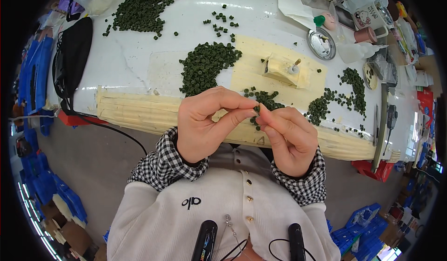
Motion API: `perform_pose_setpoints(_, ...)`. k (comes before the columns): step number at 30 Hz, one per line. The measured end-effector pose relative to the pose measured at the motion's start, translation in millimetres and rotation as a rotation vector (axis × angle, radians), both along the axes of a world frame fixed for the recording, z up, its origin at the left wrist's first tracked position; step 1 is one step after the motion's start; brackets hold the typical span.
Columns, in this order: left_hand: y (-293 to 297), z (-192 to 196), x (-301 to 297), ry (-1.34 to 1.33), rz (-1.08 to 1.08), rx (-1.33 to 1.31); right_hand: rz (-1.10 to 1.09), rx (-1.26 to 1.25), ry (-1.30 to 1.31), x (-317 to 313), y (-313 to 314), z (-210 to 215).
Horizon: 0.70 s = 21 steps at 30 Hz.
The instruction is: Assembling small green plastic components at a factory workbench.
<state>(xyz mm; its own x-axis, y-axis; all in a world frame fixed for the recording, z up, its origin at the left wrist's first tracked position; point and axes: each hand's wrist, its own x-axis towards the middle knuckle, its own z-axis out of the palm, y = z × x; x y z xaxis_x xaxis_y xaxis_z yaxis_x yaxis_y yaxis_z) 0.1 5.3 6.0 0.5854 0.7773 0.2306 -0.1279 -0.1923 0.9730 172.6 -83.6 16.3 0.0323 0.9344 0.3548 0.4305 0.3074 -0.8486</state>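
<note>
Over the taped front edge of the table, my left hand (202, 123) and my right hand (293, 140) meet fingertip to fingertip. Pinched between them is a small dark green part (257, 108), mostly covered by the fingers. It looks like the small round green pieces lying around. Just behind my fingertips is a small cluster of green pieces (267, 98). Beyond my left hand lies a larger heap of them (205, 65). A tape-wrapped block (281, 71) with a short upright metal pin (294, 66) sits on yellow tape behind my right hand.
More green pieces (144, 11) are heaped at the far left, and others (321, 107) are scattered to the right. A round metal lid (321, 43), a pink cup (365, 35) and a clear bottle (354, 52) stand far right. A black bag (72, 58) hangs at the left edge.
</note>
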Motion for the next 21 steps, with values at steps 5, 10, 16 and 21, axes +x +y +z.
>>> perform_pose_setpoints(5, 1.9, -0.1, -1.0, 0.16, 0.003, 0.163, -0.077, 0.016, -0.093, 7.6, -6.0, -3.2)
perform_pose_setpoints(10, 1.6, -8.9, -1.1, 0.429, 0.119, 0.617, -0.505, -0.001, -0.416, 39.9, -25.0, -10.2)
perform_pose_setpoints(16, 0.0, -15.6, 12.2, 0.545, 0.128, 0.822, -0.506, -0.021, -0.693, 49.1, -30.5, -16.7)
perform_pose_setpoints(21, 7.0, -10.4, 2.8, 0.499, 0.227, 0.776, -0.529, -0.001, -0.711, 49.5, -29.3, -21.4)
